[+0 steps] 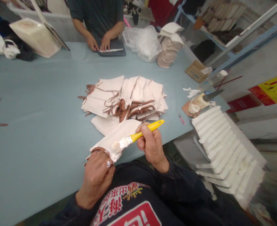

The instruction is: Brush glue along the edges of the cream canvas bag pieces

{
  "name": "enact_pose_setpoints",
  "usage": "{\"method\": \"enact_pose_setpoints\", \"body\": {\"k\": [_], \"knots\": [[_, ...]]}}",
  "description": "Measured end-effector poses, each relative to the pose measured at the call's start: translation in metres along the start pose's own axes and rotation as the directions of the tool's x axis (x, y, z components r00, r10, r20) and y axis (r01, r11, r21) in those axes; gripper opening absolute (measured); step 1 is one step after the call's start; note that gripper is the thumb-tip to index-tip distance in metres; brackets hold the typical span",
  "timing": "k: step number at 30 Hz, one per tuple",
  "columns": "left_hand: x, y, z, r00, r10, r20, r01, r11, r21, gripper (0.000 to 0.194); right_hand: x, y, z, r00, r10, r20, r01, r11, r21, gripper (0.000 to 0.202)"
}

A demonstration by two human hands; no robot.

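Note:
In my right hand [152,145] is a brush [142,133] with a yellow handle, its bristles caked in white paste. The bristles touch the pale face of a leather piece [119,135] with brown edges. My left hand [97,175] grips the near end of that piece, fingers curled over its brown edge, and a white smear shows on one finger. Just beyond lies a heap of similar pale pieces [143,89] with brown edges and thin brown strips. One loose pale panel [102,125] sticks out from under the heap.
Across the blue-grey table [46,125], another person's hands [105,42] press a white strip on a dark panel. A plastic bag [143,44] and a stack of pale pieces [169,47] stand at the back. A pink cutter [181,119] and a paste-smeared container [197,103] lie right.

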State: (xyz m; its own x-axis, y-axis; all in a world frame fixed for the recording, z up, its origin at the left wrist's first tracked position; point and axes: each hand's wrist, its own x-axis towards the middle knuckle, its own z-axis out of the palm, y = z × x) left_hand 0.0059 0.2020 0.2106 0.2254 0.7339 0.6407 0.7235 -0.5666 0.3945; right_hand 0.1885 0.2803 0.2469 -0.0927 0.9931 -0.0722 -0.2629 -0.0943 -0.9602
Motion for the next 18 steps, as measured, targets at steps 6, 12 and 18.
{"method": "enact_pose_setpoints", "body": {"k": [6, 12, 18], "knots": [[-0.003, 0.008, 0.0, 1.0, -0.008, 0.01, 0.008, 0.999, 0.034, 0.025, -0.008, 0.0, -0.011, 0.979, 0.168, 0.115, -0.176, 0.983, 0.06, 0.04], [-0.007, 0.017, 0.008, 0.999, -0.032, 0.007, 0.031, 0.996, 0.084, 0.023, 0.004, -0.001, -0.013, 0.979, 0.156, 0.133, -0.169, 0.981, 0.093, 0.042], [-0.011, 0.023, 0.013, 0.999, -0.05, 0.002, 0.05, 0.997, 0.052, 0.02, -0.014, -0.001, -0.023, 0.943, 0.227, 0.246, -0.242, 0.97, 0.035, 0.043]]}}
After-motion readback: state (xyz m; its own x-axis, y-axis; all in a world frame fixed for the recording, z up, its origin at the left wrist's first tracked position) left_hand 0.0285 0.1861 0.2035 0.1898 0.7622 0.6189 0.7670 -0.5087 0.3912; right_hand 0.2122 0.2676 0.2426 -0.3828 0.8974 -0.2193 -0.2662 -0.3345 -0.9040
